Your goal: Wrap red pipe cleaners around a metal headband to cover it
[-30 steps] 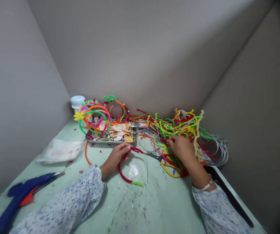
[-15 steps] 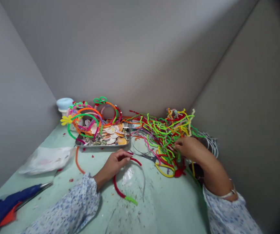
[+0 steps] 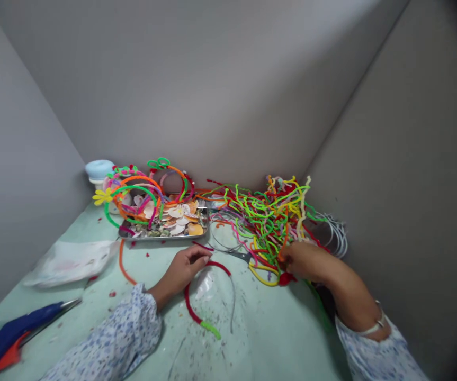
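Note:
My left hand (image 3: 186, 264) pinches the top of a curved headband (image 3: 190, 307) wrapped in dark red pipe cleaner. One end of the band is light green, and the other is a bare grey strip. My right hand (image 3: 297, 259) is closed at the front of a tangled heap of pipe cleaners (image 3: 260, 211). An orange pipe cleaner (image 3: 286, 233) rises from its fingertips. Yellow scissor handles (image 3: 266, 279) lie just left of that hand.
A metal tray (image 3: 160, 239) of shells stands at the back with decorated headbands (image 3: 136, 185) on it. A plastic bag (image 3: 71, 262) and blue-handled pliers (image 3: 17, 330) lie left. Grey bands (image 3: 337, 233) are bundled at the right, beside the wall.
My right hand has moved down and toward me across the heap, and an orange pipe cleaner now shows at its fingers. My left hand still holds the red band.

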`<action>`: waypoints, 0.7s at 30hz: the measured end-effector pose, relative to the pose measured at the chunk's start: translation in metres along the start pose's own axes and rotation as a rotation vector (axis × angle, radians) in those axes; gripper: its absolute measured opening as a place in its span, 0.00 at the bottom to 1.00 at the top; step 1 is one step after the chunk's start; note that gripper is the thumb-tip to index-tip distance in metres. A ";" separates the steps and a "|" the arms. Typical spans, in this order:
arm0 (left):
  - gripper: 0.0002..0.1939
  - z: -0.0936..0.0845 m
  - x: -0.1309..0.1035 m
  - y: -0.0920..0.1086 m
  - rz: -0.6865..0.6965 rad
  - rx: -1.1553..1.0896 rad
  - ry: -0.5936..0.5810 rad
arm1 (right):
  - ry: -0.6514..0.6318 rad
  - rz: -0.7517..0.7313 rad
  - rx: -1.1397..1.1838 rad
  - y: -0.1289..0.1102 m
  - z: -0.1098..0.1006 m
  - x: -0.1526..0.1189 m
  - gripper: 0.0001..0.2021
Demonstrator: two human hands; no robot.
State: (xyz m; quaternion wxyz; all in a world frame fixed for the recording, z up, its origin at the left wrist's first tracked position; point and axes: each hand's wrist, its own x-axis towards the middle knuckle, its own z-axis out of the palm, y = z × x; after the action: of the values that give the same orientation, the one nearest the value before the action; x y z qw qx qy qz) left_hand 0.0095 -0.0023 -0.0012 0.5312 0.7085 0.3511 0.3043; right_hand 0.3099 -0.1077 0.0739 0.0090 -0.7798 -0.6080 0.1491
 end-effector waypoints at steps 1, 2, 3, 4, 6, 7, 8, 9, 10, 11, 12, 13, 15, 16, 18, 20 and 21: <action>0.10 0.000 0.000 0.001 -0.003 0.000 0.000 | -0.092 0.013 -0.063 -0.003 0.004 -0.002 0.08; 0.10 0.000 0.000 0.001 -0.004 0.004 -0.001 | -0.128 0.024 -0.113 -0.006 0.008 -0.004 0.07; 0.10 0.000 0.000 0.002 -0.003 0.008 -0.004 | -0.177 0.019 -0.159 -0.007 0.012 -0.005 0.07; 0.10 0.000 0.000 0.002 -0.002 0.011 -0.008 | -0.180 0.019 -0.186 -0.007 0.015 -0.006 0.06; 0.09 0.000 0.000 0.001 0.000 0.011 -0.011 | -0.159 0.022 -0.187 0.000 0.018 -0.008 0.06; 0.09 0.000 0.000 0.001 -0.001 0.006 -0.010 | -0.144 0.016 -0.162 0.005 0.018 -0.009 0.07; 0.10 0.000 0.001 0.000 -0.004 0.001 -0.010 | -0.146 0.000 -0.113 0.010 0.017 -0.010 0.08; 0.10 0.000 0.001 -0.001 -0.008 -0.003 -0.009 | -0.141 -0.050 -0.041 0.016 0.015 -0.012 0.08; 0.10 0.001 0.001 -0.002 -0.011 -0.006 -0.008 | -0.145 -0.115 0.042 0.021 0.011 -0.014 0.07; 0.10 0.001 0.001 -0.003 -0.013 -0.008 -0.008 | -0.135 -0.161 0.138 0.024 0.007 -0.017 0.06; 0.10 0.001 0.001 -0.004 -0.012 -0.009 -0.011 | -0.121 -0.200 0.257 0.025 0.002 -0.019 0.05; 0.10 0.001 0.001 -0.004 -0.010 -0.009 -0.015 | -0.116 -0.242 0.383 0.025 -0.003 -0.021 0.04; 0.10 0.001 0.001 -0.004 -0.003 -0.005 -0.023 | -0.116 -0.256 0.646 0.020 -0.010 -0.023 0.05; 0.10 0.001 0.001 -0.003 0.001 -0.002 -0.026 | -0.133 -0.227 0.780 0.015 -0.010 -0.022 0.07; 0.10 0.001 0.001 -0.002 0.007 0.002 -0.030 | -0.175 -0.155 1.050 0.005 -0.005 -0.016 0.10; 0.10 0.001 0.000 -0.001 0.010 0.007 -0.030 | -0.171 -0.076 1.257 -0.005 0.005 -0.005 0.11; 0.10 0.001 0.000 0.000 0.008 0.011 -0.032 | -0.163 -0.057 1.324 -0.009 0.011 0.001 0.11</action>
State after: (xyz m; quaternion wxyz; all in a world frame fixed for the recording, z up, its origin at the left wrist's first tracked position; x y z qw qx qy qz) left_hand 0.0099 -0.0027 -0.0014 0.5316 0.7176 0.3415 0.2930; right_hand 0.2991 -0.1059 0.0651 0.4437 -0.5794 -0.4074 0.5490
